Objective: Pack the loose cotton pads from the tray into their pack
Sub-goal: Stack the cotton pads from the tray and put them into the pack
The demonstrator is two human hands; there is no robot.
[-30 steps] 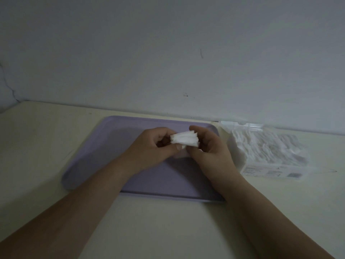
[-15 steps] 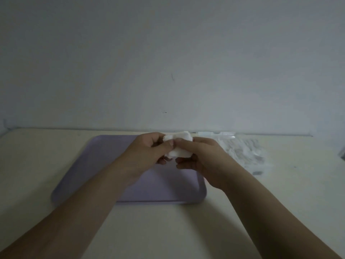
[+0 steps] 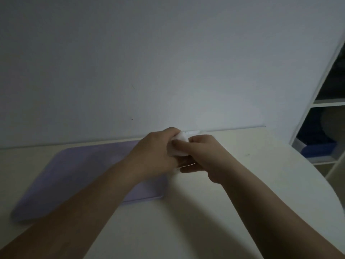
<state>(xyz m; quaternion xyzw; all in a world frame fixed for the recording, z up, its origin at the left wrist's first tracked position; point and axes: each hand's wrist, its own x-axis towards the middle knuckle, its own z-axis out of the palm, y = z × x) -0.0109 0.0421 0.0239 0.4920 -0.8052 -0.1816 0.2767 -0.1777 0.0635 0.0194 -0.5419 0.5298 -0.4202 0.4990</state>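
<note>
Since a second ago both hands have carried the wad rightward, off the middle of the tray and past its right edge, and my view has swung so that a white shelf unit now shows at the far right. I see the left hand curled round the left side of the cotton pads, while the right hand pinches their right side, thumb on top and fingers tucked beneath. That white bunch is held between the two hands, above the table and close to the wall. Lying flat to the left is the lilac tray, with the left forearm crossing its right end. Of the pack I can make out only a thin pale strip just behind the hands at the foot of the wall; the hands hide the rest, so I cannot tell whether the pads touch it.
</note>
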